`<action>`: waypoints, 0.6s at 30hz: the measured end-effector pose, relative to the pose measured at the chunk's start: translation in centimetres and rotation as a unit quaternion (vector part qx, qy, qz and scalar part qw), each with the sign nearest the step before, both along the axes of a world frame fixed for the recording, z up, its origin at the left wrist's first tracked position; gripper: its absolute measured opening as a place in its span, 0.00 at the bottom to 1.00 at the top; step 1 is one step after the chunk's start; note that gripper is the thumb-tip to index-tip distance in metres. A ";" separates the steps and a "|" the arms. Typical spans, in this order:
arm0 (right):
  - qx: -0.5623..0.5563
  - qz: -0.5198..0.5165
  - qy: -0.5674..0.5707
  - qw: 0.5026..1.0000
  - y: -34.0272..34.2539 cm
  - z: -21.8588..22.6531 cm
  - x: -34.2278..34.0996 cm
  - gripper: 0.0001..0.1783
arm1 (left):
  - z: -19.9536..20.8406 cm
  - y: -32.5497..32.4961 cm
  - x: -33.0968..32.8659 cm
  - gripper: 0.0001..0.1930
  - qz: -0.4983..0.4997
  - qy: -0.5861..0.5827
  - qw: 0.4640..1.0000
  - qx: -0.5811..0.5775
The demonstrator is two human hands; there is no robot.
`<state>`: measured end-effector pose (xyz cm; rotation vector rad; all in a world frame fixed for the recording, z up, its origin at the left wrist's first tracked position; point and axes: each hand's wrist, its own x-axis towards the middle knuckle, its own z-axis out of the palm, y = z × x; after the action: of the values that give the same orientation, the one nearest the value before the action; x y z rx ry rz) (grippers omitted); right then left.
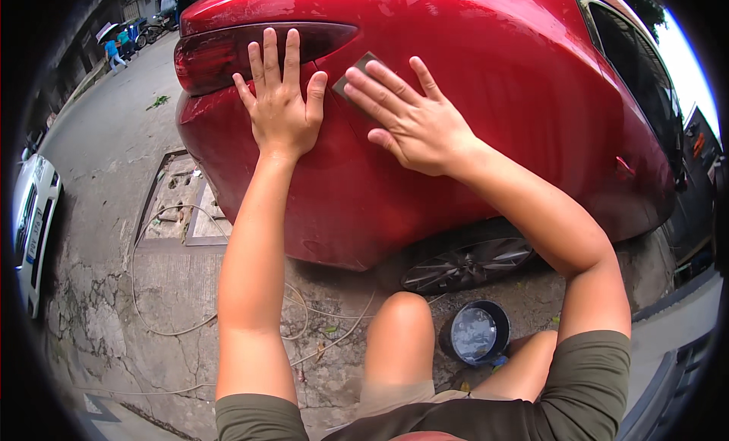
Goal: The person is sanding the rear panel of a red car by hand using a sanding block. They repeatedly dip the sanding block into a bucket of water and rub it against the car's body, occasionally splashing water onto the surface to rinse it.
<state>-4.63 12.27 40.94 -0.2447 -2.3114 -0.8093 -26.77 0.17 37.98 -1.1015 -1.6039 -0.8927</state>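
A glossy red car (486, 69) fills the upper view, its rear corner facing me. My left hand (285, 118) lies flat with fingers spread, its fingertips over the dark red tail light (209, 60) and its palm on the panel below. Just right of it, my right hand (421, 130) presses a small dark grey-brown sheet, which looks like sandpaper (367, 60), against the bodywork. Its fingers are stretched over the sheet and slightly blurred, hiding most of it; the upper corner and left edge show. The thumb points left, below the sheet.
Below the car's wheel (467, 268), a black bucket (503, 323) of cloudy water stands by my knees. A thin hose (135, 289) loops over the cracked concrete. At left are a white car (36, 221) and a metal-framed drain cover (173, 202); people (114, 50) are far off.
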 end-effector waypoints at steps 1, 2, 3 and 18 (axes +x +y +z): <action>-0.005 0.064 -0.079 0.995 -0.9 -1.4 -0.2 0.34 | 0.0 -0.5 -0.1 0.37 0.009 0.001 1.000 -0.011; -0.009 -0.034 0.062 0.997 1.0 0.8 -0.5 0.35 | -0.4 0.4 0.5 0.37 -0.001 -0.004 1.000 -0.009; -0.066 -0.098 0.190 0.975 2.5 2.8 -0.8 0.36 | -1.4 0.9 0.9 0.37 -0.011 -0.017 1.000 -0.014; 0.008 0.052 -0.059 0.997 0.5 1.3 0.2 0.35 | 0.2 -0.6 0.2 0.37 0.008 0.001 1.000 -0.010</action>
<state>-4.45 12.75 42.21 -0.0716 -2.4043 -0.8087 -26.57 -0.43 38.19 -1.1010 -1.6208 -0.8659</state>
